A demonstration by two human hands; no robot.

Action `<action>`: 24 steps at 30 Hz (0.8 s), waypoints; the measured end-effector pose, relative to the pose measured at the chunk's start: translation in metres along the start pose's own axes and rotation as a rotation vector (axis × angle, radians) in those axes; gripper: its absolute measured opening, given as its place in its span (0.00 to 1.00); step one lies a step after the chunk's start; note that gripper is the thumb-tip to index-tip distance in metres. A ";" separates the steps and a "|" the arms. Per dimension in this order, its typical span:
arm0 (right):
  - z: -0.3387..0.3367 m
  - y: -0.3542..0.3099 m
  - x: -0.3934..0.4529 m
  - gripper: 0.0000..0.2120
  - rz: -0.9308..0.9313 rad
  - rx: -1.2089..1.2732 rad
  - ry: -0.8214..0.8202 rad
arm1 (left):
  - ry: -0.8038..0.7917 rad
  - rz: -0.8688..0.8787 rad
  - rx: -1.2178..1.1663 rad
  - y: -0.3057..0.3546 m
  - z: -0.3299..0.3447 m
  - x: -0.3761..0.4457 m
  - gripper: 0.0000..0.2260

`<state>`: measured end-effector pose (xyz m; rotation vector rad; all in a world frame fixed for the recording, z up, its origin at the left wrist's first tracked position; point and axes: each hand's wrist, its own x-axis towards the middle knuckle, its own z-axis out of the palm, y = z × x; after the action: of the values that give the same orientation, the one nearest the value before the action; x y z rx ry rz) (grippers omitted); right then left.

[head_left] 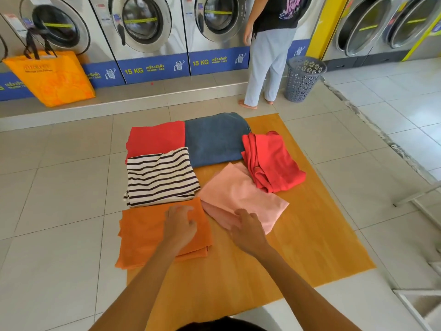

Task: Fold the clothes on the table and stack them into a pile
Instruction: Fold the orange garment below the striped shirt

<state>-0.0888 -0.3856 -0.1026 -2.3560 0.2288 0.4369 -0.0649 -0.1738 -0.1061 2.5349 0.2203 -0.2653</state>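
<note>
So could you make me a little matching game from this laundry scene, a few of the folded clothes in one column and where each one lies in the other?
Things:
1. striped top
2. blue garment
3. orange cloth
4. pink cloth

Places:
A. under the left hand
B. farthest from the person, top middle
C. touched by the right hand
D. between the red cloth and the orange one

Pairs: 1-D, 2-B, 3-A, 4-C

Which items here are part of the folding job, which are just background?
Job: orange cloth, pink cloth, striped shirt, two red garments, blue towel, left hand, right hand.
Background: orange bag, grey laundry basket, washing machines.
</note>
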 end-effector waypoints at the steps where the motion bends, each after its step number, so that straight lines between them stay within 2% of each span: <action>1: -0.006 0.004 0.004 0.23 0.012 0.022 0.013 | 0.007 0.022 0.000 0.011 0.003 0.007 0.18; 5: -0.030 0.027 0.022 0.20 0.063 0.056 0.069 | 0.037 0.076 0.006 0.048 0.016 0.037 0.17; 11: -0.062 0.068 0.047 0.18 0.164 -0.032 0.167 | -0.057 0.049 0.027 0.076 0.039 0.085 0.19; 15: -0.077 0.085 0.056 0.16 0.208 -0.100 0.088 | -0.159 0.141 0.202 0.079 0.052 0.118 0.19; 19: -0.076 0.092 0.060 0.20 0.227 -0.065 -0.034 | -0.110 0.087 0.303 0.084 0.066 0.126 0.16; 22: -0.063 0.086 0.054 0.26 0.156 0.024 -0.105 | -0.132 0.018 0.262 0.086 0.071 0.119 0.17; 24: -0.057 0.081 0.050 0.29 0.156 0.118 -0.091 | -0.193 -0.016 0.138 0.086 0.070 0.111 0.20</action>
<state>-0.0515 -0.4854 -0.1329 -2.2060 0.3863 0.5877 0.0505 -0.2734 -0.1439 2.6221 0.1519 -0.5458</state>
